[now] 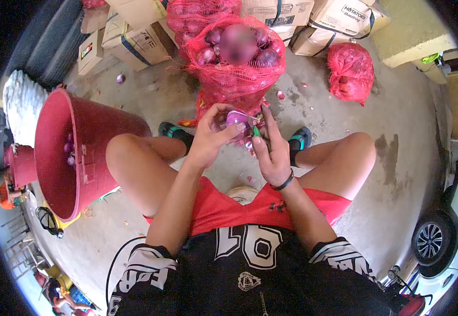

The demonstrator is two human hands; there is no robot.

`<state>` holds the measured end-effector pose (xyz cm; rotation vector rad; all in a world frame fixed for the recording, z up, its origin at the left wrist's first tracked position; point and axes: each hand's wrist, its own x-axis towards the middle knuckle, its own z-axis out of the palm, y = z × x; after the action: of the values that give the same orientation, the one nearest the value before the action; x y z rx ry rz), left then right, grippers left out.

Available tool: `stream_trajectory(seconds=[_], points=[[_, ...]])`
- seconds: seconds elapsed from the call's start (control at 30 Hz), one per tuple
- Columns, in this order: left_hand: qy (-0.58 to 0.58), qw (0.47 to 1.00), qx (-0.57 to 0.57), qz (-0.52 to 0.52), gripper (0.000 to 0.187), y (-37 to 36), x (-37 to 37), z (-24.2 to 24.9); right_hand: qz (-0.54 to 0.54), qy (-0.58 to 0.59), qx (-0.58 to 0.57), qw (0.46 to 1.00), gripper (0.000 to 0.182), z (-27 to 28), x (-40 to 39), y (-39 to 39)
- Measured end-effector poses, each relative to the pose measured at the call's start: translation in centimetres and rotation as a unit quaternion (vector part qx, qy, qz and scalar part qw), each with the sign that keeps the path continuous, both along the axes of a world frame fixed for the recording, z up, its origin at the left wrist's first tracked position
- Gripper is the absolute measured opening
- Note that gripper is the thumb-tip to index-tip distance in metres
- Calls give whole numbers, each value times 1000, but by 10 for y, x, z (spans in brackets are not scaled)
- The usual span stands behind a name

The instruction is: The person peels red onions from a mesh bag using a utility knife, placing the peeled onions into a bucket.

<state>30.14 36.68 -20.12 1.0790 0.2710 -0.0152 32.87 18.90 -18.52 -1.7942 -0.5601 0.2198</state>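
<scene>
My left hand (210, 134) holds a purple onion (236, 119) between its thumb and fingers, in front of an open red mesh sack (234, 87) full of onions. Close to the onion's right side, my right hand (273, 150) grips a small green-handled tool (256, 131) between thumb and fingers. The tool's blade cannot be made out clearly. Loose bits of skin hang at the onion's right side, and more peelings lie on the floor below my hands.
A large red tub (100, 142) with some onions inside stands at the left. Cardboard boxes (139, 45) are stacked behind the sack. Another red mesh sack (351, 72) sits at the right. Two other people are at the far left; a car (453, 231) is at the right edge.
</scene>
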Motion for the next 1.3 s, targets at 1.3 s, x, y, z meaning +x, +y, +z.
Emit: stream_trajectory(seconds=[1.3], points=[[-68, 990, 41, -116, 62, 2, -5, 13, 99, 85, -25, 991, 58, 14, -3, -26]])
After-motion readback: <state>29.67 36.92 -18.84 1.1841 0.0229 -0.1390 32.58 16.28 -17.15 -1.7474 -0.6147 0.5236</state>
